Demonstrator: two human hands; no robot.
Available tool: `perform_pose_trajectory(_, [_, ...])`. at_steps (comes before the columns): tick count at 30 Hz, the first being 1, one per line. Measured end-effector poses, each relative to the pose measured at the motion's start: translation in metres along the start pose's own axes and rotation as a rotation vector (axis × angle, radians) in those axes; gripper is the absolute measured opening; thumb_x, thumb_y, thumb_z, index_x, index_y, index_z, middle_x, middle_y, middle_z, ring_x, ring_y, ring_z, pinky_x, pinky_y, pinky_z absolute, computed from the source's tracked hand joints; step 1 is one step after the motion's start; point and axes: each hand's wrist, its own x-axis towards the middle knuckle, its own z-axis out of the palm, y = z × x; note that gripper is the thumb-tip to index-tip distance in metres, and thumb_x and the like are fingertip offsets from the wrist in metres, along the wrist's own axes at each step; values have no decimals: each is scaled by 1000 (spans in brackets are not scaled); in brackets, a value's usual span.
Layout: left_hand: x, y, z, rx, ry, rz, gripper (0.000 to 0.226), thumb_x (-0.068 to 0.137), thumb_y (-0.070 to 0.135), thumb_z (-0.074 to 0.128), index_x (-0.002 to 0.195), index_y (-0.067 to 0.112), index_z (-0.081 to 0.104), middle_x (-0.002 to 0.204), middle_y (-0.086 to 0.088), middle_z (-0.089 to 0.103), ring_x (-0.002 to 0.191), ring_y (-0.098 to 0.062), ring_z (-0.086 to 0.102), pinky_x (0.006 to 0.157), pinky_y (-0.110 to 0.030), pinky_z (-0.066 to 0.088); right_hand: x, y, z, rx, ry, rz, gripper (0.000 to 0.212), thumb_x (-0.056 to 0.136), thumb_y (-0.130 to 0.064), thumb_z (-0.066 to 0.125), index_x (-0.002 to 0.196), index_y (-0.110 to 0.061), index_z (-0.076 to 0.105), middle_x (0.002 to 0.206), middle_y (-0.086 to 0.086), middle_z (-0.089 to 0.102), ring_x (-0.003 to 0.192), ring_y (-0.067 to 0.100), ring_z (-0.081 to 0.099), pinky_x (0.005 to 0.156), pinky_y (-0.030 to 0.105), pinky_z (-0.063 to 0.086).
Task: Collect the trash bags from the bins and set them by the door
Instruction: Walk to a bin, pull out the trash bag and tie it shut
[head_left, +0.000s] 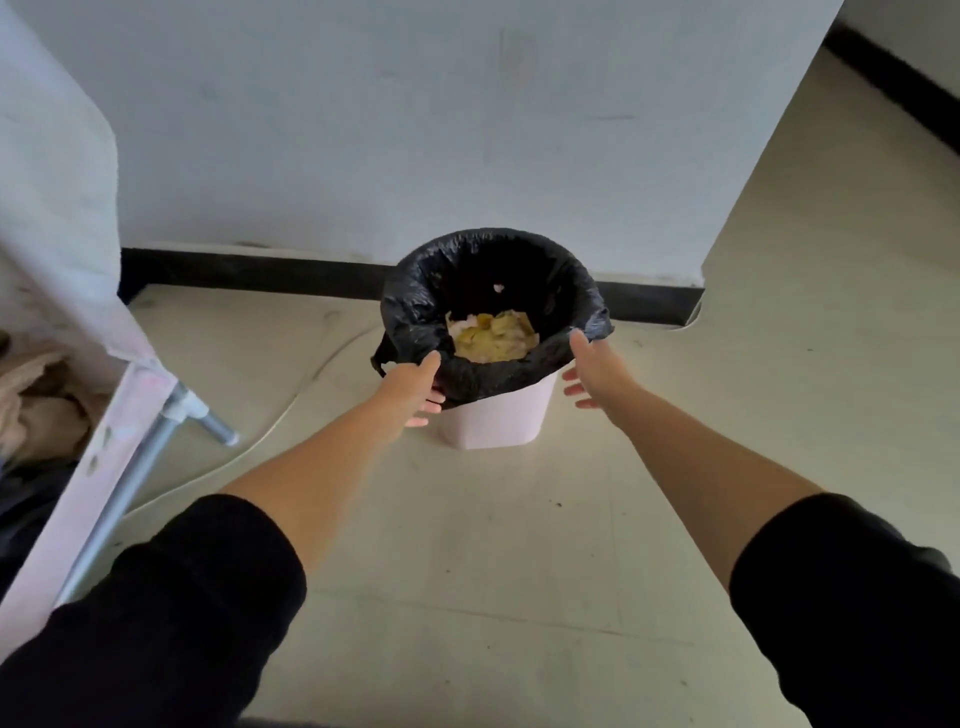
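A small pink bin (496, 421) stands on the floor against the wall, lined with a black trash bag (415, 306) folded over its rim. Yellowish scraps and paper (493, 335) lie inside the bag. My left hand (413, 387) is at the bag's near left edge, thumb on the plastic and fingers curled under the fold against the bin. My right hand (592, 369) is at the bag's right edge, fingers spread, thumb touching the rim fold. Neither hand has clearly closed on the bag.
A pink frame with metal legs (156, 421) and a white cloth stands at the left, with bundled fabric (41, 400) beneath. A thin cable (291, 405) curves across the floor. A black baseboard (249, 270) runs along the white wall; the wall's corner (698, 291) opens into floor at the right.
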Motion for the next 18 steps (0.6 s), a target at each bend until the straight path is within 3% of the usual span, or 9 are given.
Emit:
perform_pose_trajectory(3, [16,-6,6,-247,-16,21,42,96,39,47,117,4,56,98,-11,67,93,-25,63,82,-39,51,16,3,7,164,35,-49,36,95,-31,45,121,-7,47,96,10,66,66,16,65,54,26,51])
perform_pose_trajectory(6, [9,-2,9,-511,-56,-4,30,96,25,52,119,6,52,95,-12,65,89,-27,64,78,-40,53,10,3,3,360,-38,14,24,95,-17,51,115,-6,54,98,10,64,70,16,65,54,26,54])
perform_pose_trajectory(9, [0,-1,6,-539,-73,-29,30,96,19,52,123,5,49,103,-16,63,88,-29,63,78,-41,52,-8,1,-4,405,-118,95,26,94,-15,54,118,-4,54,100,12,65,76,19,67,51,26,55])
perform_pose_trajectory(15, [3,-21,-24,-498,-18,-52,24,94,26,54,111,10,50,89,-12,61,79,-25,61,70,-40,51,-32,16,-13,438,-394,241,24,95,-24,53,103,-3,60,91,14,69,83,23,69,59,30,59])
perform_pose_trajectory(18, [7,-35,-31,-568,17,-57,28,96,36,49,100,9,55,91,-9,62,79,-22,61,72,-37,51,-30,21,-13,502,-325,254,30,93,-32,56,97,-2,59,86,15,70,79,24,69,54,29,58])
